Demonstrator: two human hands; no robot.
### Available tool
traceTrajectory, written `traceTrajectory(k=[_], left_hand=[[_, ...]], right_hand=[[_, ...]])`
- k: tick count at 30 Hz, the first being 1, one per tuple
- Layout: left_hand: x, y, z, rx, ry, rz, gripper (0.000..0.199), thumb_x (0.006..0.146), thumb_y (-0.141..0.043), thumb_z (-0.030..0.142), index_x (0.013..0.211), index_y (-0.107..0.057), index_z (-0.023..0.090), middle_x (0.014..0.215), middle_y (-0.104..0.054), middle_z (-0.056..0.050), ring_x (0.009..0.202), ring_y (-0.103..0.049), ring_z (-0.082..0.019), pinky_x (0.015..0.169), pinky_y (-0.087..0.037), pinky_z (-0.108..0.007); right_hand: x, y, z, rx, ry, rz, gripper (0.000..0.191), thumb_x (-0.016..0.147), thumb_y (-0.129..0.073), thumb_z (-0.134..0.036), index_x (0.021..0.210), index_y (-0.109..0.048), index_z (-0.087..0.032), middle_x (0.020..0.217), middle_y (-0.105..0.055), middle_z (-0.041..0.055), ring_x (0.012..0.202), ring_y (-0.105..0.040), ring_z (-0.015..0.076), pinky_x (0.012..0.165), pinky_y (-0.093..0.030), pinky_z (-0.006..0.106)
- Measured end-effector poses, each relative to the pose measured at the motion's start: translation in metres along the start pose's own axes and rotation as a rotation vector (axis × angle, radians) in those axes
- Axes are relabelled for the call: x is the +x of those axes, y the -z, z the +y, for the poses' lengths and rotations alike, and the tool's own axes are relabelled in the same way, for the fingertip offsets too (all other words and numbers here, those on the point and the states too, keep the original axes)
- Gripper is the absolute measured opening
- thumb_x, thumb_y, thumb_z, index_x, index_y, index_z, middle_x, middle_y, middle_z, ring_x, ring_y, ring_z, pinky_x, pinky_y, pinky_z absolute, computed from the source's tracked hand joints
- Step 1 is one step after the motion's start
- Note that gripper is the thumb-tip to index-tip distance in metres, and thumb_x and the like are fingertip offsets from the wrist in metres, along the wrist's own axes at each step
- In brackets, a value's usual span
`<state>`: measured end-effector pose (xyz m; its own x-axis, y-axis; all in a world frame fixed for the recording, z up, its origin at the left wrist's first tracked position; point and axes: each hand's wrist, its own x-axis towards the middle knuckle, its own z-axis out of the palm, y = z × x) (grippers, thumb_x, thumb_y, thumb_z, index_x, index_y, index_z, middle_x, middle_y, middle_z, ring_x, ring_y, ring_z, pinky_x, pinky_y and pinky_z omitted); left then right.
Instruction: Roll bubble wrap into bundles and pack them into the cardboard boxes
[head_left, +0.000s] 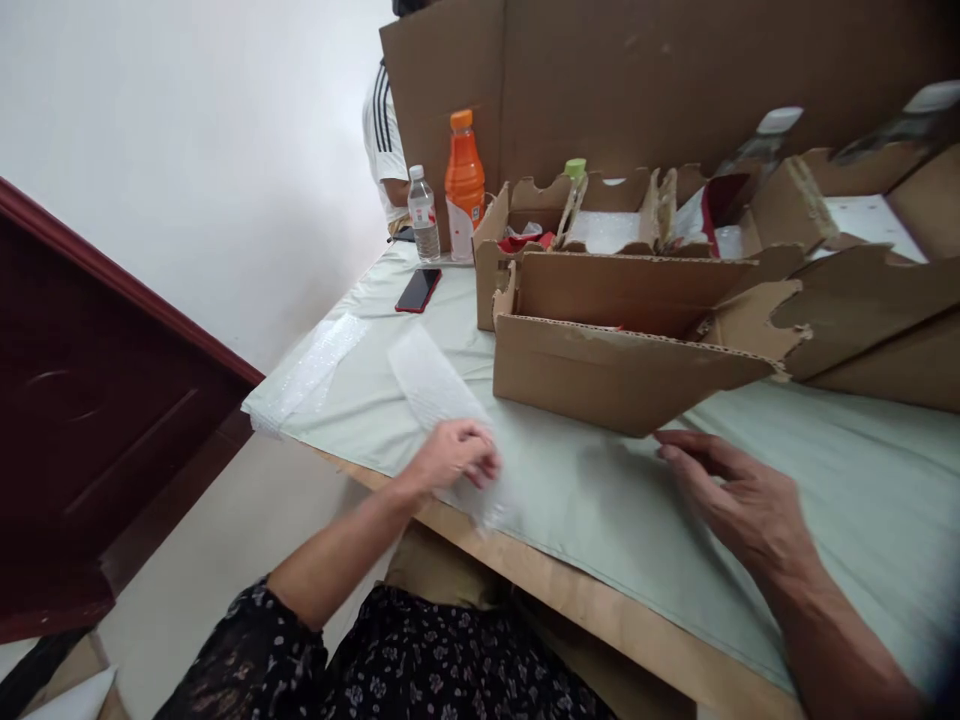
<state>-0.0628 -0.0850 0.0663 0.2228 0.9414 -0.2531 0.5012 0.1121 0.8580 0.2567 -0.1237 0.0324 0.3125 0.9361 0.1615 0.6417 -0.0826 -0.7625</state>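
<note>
My left hand is closed, its fingers curled over a strip of bubble wrap that lies slanting across the cloth. The near end of the strip is blurred and reaches the table's front edge; the exact grip is partly hidden under the fingers. My right hand is open, thumb and forefinger apart. Its fingertips are at the lower front corner of a low cardboard box, perhaps touching it. More bubble wrap lies at the table's left end.
Several open cardboard bins stand behind the box. A phone, a water bottle and an orange drink bottle are at back left. Past a tall cardboard panel, a person's white sleeve shows. The table's wooden edge runs nearest me.
</note>
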Motion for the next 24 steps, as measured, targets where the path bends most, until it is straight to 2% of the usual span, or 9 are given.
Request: traceTrajectory(k=[2,4,6,10,14,16,19,22,24], left_hand=[[-0.008,-0.048,0.003,-0.3,0.0,-0.229,0.018,0.087,-0.063,0.033,0.093,-0.064,0.016,0.097,-0.079,-0.013,0.08,-0.078,-0.021,0.065,-0.061,-0.031],[-0.019,-0.078,0.006,-0.476,-0.056,-0.39,0.027,0.087,-0.069,0.036,0.104,-0.067,0.016,0.111,-0.079,-0.017,0.093,-0.079,-0.023,0.073,-0.064,-0.035],[-0.027,-0.088,0.006,-0.392,-0.241,-0.379,0.024,0.089,-0.07,0.032,0.109,-0.071,0.018,0.114,-0.079,-0.015,0.102,-0.077,-0.024,0.087,-0.064,-0.04],[-0.021,-0.066,-0.01,0.137,-0.709,0.048,0.018,0.091,-0.065,0.019,0.105,-0.075,0.021,0.118,-0.078,-0.012,0.119,-0.07,-0.028,0.11,-0.055,-0.053],[-0.012,-0.04,-0.039,0.427,-0.768,0.305,0.018,0.095,-0.061,0.015,0.107,-0.074,0.02,0.119,-0.077,-0.012,0.12,-0.069,-0.029,0.108,-0.057,-0.051],[-0.013,-0.033,-0.05,0.482,-0.762,0.362,0.018,0.097,-0.061,0.016,0.109,-0.073,0.02,0.121,-0.076,-0.012,0.123,-0.068,-0.028,0.108,-0.057,-0.05],[-0.016,-0.029,-0.056,0.515,-0.764,0.382,0.016,0.098,-0.061,0.018,0.11,-0.072,0.019,0.123,-0.075,-0.013,0.125,-0.066,-0.029,0.109,-0.056,-0.05],[-0.015,-0.031,-0.056,0.534,-0.759,0.363,0.017,0.098,-0.061,0.019,0.111,-0.072,0.019,0.126,-0.074,-0.013,0.129,-0.065,-0.03,0.11,-0.054,-0.051],[-0.012,-0.034,-0.054,0.554,-0.745,0.337,0.018,0.097,-0.061,0.02,0.11,-0.072,0.021,0.127,-0.074,-0.012,0.131,-0.064,-0.03,0.111,-0.052,-0.05]], right_hand=[[-0.01,-0.001,-0.011,0.143,-0.011,-0.211,0.053,0.083,-0.061,-0.066,0.106,-0.076,-0.021,0.105,-0.082,0.0125,0.086,-0.078,0.0277,0.078,-0.06,0.04],[-0.017,0.0,-0.017,0.242,0.001,-0.377,0.058,0.088,-0.061,-0.068,0.119,-0.073,-0.02,0.111,-0.082,0.0139,0.093,-0.079,0.0284,0.077,-0.061,0.038],[-0.022,-0.001,-0.018,0.255,0.052,-0.469,0.061,0.09,-0.062,-0.066,0.129,-0.068,-0.019,0.111,-0.081,0.0137,0.095,-0.078,0.0279,0.079,-0.061,0.039],[-0.038,-0.015,-0.018,0.142,0.208,-0.545,0.058,0.088,-0.07,-0.049,0.138,-0.066,-0.019,0.1,-0.081,0.0078,0.088,-0.075,0.0237,0.083,-0.06,0.039],[-0.053,-0.034,-0.029,-0.026,0.379,-0.53,0.043,0.09,-0.059,-0.022,0.13,-0.074,-0.02,0.091,-0.079,0.0049,0.085,-0.073,0.0221,0.09,-0.057,0.042],[-0.053,-0.03,-0.031,-0.009,0.359,-0.549,0.042,0.093,-0.054,-0.021,0.129,-0.075,-0.02,0.087,-0.078,0.004,0.079,-0.072,0.0205,0.081,-0.058,0.038],[-0.044,0.003,-0.019,0.097,0.243,-0.626,0.037,0.096,-0.054,-0.032,0.122,-0.078,-0.022,0.092,-0.08,0.0045,0.076,-0.072,0.0185,0.065,-0.056,0.03],[-0.035,0.052,0.008,0.052,0.137,-0.631,0.032,0.095,-0.058,-0.042,0.108,-0.081,-0.025,0.105,-0.082,0.0059,0.092,-0.077,0.0231,0.079,-0.062,0.036],[-0.034,0.08,0.025,-0.095,0.039,-0.505,0.03,0.093,-0.059,-0.044,0.1,-0.081,-0.025,0.104,-0.081,0.0066,0.094,-0.077,0.0272,0.087,-0.062,0.043]])
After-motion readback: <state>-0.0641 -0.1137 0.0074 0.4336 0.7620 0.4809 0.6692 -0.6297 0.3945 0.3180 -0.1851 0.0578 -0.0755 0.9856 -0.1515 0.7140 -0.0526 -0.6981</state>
